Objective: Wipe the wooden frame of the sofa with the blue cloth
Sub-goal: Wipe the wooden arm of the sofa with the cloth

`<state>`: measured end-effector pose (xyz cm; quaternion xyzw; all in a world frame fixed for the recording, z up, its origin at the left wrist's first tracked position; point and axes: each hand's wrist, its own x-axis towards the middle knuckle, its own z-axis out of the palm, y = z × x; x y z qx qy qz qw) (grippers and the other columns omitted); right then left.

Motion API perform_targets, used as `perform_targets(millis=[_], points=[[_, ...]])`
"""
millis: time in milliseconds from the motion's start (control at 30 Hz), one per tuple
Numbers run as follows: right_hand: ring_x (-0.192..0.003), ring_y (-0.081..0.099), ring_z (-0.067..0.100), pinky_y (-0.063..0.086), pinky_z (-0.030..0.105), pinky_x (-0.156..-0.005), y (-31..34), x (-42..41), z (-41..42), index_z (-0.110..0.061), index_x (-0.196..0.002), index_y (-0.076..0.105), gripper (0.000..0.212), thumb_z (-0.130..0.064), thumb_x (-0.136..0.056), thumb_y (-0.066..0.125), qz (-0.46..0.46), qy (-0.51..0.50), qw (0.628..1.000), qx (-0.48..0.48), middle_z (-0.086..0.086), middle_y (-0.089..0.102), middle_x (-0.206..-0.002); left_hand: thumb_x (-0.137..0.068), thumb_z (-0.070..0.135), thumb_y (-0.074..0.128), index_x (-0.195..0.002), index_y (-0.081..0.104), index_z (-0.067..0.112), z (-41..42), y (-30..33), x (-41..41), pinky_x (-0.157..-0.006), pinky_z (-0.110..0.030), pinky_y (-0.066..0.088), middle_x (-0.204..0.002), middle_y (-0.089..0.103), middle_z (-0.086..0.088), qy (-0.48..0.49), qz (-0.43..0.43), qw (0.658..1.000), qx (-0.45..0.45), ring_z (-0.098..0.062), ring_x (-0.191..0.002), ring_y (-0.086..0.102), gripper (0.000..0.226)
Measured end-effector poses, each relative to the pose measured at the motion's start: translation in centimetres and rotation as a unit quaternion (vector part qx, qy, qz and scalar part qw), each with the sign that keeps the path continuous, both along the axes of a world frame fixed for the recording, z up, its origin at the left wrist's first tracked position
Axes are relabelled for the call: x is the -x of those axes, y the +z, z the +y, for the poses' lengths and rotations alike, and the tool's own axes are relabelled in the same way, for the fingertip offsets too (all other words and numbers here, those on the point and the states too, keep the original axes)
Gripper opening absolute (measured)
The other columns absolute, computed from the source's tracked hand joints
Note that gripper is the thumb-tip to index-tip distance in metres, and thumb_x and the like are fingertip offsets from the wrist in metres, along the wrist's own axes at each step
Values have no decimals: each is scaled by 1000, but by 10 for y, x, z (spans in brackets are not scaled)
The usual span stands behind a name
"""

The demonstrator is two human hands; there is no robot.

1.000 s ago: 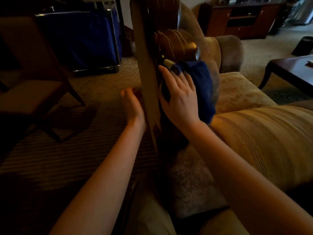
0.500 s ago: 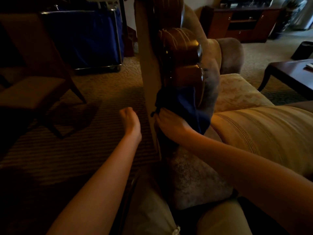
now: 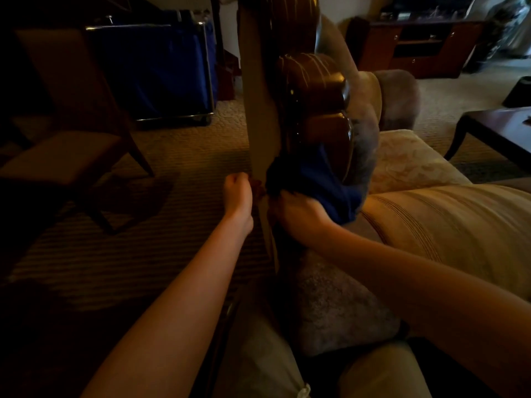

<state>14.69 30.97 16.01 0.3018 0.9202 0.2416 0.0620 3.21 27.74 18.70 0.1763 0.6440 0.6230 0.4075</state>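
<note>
Sofa's wooden frame is standing upright at centre, glossy and carved. Blue cloth is lying bunched against its lower part, right hand gripping it from below, fingers curled into the fabric. Left hand is sitting beside the frame's pale outer panel, fingers curled; dim light, cannot tell whether they are holding anything.

Hotel-type lounge rm, carpet, sofa, TV cabinet, blue housekeeping cart
</note>
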Motion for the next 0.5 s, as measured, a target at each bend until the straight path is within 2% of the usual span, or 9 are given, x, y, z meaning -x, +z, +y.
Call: perform_targets(millis=[33, 67, 100, 167, 267, 333, 367, 400, 500], points=[[-131, 38, 25, 29, 33, -107, -4, -3, -3, -10, -139, 41, 40, -16, -101, 30, 19, -6, 998, 59, 9, 43, -142, -99, 23, 37, -102, 53, 15, 0, -1, 1, -82, -40, 48, -89, 55, -5, 0, 6, 1000, 0, -24, -88, 55, 18], [-132, 38, 24, 29, 33, -107, -5, -4, -4, -11, -140, 40, 40, -16, -101, 31, 27, -2, 997, 72, 9, 42, -144, -99, 23, 37, -100, 53, 15, 1, -1, 3, -86, -42, 47, -91, 55, -6, 1, 8, 1000, 0, -25, -91, 55, 19], [-129, 43, 21, 33, 29, -105, 1, -4, -2, -14, -138, 44, 41, -15, -99, 31, 54, 3, 997, 53, 7, 47, -140, -99, 23, 37, -94, 54, 17, 1, 0, 5, -88, -43, 47, -93, 55, -7, 2, 10, 1000, 2, -25, -92, 55, 19], [-117, 54, 12, 39, 22, -94, 27, 0, 4, -23, -130, 54, 42, -16, -95, 31, 126, 12, 990, -62, -2, 60, -125, -99, 23, 37, -86, 52, 21, 2, 3, 9, -89, -42, 46, -97, 54, -8, 2, 18, 1000, 3, -25, -92, 54, 20], [-130, 39, 23, 27, 32, -107, 70, 9, 20, -11, -141, 34, 43, -21, -99, 33, 127, 1, 989, -70, 8, 46, -138, -98, 18, 37, -94, 53, 16, 5, 7, 12, -71, -31, 46, -87, 58, -5, 2, 11, 1000, -17, -18, -78, 56, 16], [-130, 39, 24, 25, 34, -109, 81, 15, 29, -11, -138, 39, 43, -22, -97, 31, 118, -5, 980, -161, 8, 49, -135, -97, 15, 36, -101, 53, 13, 5, 10, 14, -64, -28, 45, -83, 58, -4, 7, -4, 1000, -23, -15, -72, 55, 17], [-127, 43, 21, 27, 33, -108, 79, 15, 26, -14, -134, 46, 43, -22, -95, 28, 107, -1, 970, -216, 5, 54, -130, -98, 15, 35, -104, 52, 13, 6, 10, 16, -66, -28, 46, -86, 58, -4, 8, 0, 1000, -22, -16, -74, 56, 19], [-126, 44, 20, 29, 32, -108, 76, 14, 24, -16, -132, 49, 44, -22, -94, 27, 109, 3, 969, -223, 3, 56, -128, -98, 16, 35, -106, 52, 14, 6, 9, 18, -71, -30, 47, -92, 59, -6, 10, 7, 1000, -19, -18, -80, 57, 19], [-131, 34, 28, 23, 35, -109, 34, 10, 10, -5, -138, 34, 41, -19, -99, 29, 11, 3, 997, -79, 12, 41, -141, -99, 22, 38, -110, 53, 18, 4, 6, 23, -94, -41, 47, -108, 59, -10, 30, 11, 999, -9, -26, -102, 58, 19]])
